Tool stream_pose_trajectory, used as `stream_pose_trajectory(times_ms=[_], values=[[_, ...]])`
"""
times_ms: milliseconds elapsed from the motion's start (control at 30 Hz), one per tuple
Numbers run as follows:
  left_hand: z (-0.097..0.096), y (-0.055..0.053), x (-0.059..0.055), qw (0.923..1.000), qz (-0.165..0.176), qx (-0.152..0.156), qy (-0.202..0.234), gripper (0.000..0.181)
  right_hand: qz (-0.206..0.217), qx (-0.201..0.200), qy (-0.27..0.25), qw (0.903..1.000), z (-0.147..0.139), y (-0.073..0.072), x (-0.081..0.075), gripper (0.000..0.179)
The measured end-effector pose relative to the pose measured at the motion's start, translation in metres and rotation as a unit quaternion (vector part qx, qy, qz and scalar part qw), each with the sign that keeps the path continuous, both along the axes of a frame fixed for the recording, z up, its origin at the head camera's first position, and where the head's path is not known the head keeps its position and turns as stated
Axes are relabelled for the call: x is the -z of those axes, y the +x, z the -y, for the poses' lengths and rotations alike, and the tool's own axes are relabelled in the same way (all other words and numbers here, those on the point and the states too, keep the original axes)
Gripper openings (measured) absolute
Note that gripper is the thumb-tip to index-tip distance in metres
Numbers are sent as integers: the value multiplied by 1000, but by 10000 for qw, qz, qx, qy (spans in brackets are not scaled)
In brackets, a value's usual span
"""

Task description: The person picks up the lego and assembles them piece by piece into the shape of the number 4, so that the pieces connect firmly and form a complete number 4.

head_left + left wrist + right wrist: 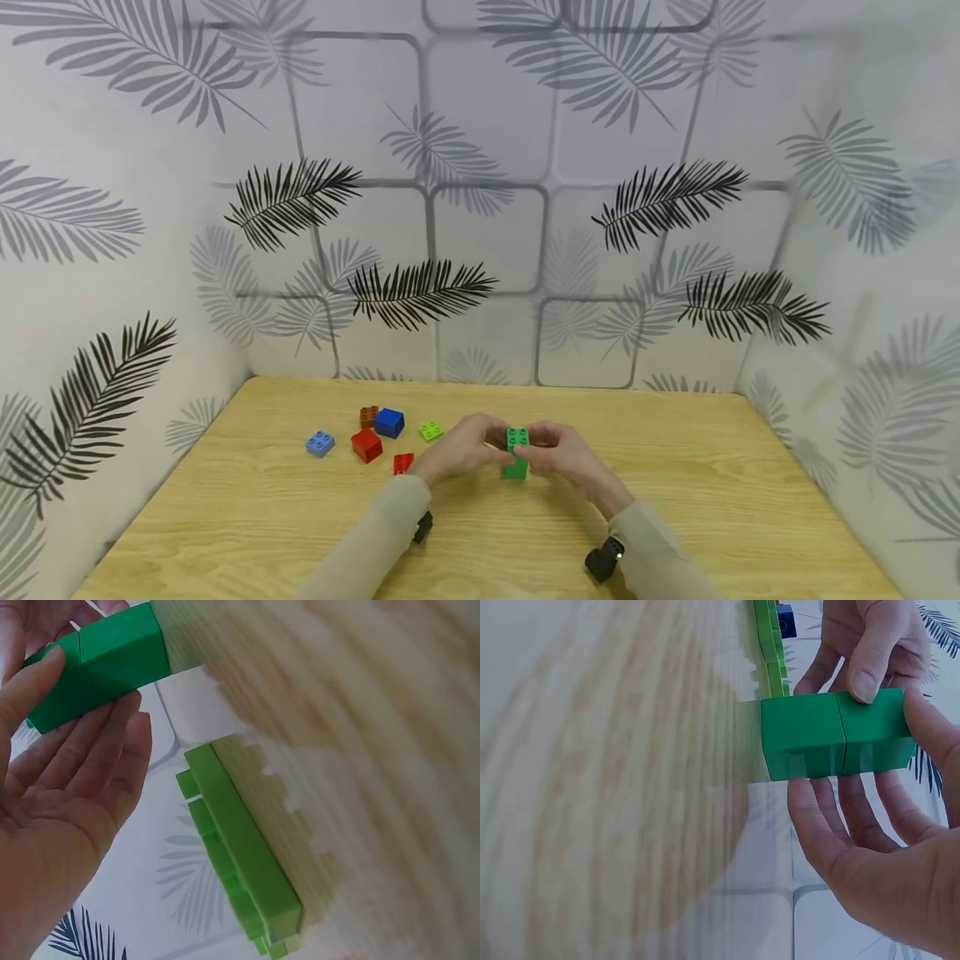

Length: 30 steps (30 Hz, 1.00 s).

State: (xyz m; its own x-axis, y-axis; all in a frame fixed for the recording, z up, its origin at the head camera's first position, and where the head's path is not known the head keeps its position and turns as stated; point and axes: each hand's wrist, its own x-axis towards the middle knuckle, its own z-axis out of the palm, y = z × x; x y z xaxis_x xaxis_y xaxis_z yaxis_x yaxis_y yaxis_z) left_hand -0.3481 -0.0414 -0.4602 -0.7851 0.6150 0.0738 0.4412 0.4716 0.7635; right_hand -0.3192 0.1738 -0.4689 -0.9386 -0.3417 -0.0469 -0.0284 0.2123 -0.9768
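Observation:
Two green toy bricks (516, 469), one stacked on the other, stand upright on the table between both hands. On the left side, my left hand (468, 446) holds the stack, its thumb (865, 684) lying on the upper brick. My right hand (566, 454) grips it from the other side, with fingertips along one face in the right wrist view. A seam between the bricks (120, 656) shows in the left wrist view. Close by the left hand lies a long lime-green brick (247, 847) with studs, mostly hidden behind that hand in the head view.
To the left lie a light blue brick (320, 443), a red brick (367, 446), a brown brick (368, 417) and a dark blue brick (389, 422). A small lime brick (431, 431) and another red brick (402, 463) sit nearer the left hand. A patterned wall borders the wooden table (712, 500).

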Motion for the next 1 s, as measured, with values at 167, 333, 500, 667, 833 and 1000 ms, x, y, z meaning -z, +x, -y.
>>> stream_pose_trajectory(times_ms=[167,333,500,667,833,1000], values=[[5,1,0,9999,124,47,42,26,-92,110,44,9999,1,2,0,50],[13,0,-3,9998,176,-16,92,35,-132,291,30,9995,4,2,0,48],[23,0,-6,9997,187,-42,118,35,-104,388,-39,9992,6,1,1,46],[34,-3,-5,9996,174,-103,188,29,-155,326,-37,9993,6,0,3,45],[48,-4,-5,9998,66,-191,-4,25,-106,309,-28,9995,5,-1,2,46],[61,-4,-3,9985,-120,-293,-455,22,-46,295,61,9995,5,-3,1,49]])
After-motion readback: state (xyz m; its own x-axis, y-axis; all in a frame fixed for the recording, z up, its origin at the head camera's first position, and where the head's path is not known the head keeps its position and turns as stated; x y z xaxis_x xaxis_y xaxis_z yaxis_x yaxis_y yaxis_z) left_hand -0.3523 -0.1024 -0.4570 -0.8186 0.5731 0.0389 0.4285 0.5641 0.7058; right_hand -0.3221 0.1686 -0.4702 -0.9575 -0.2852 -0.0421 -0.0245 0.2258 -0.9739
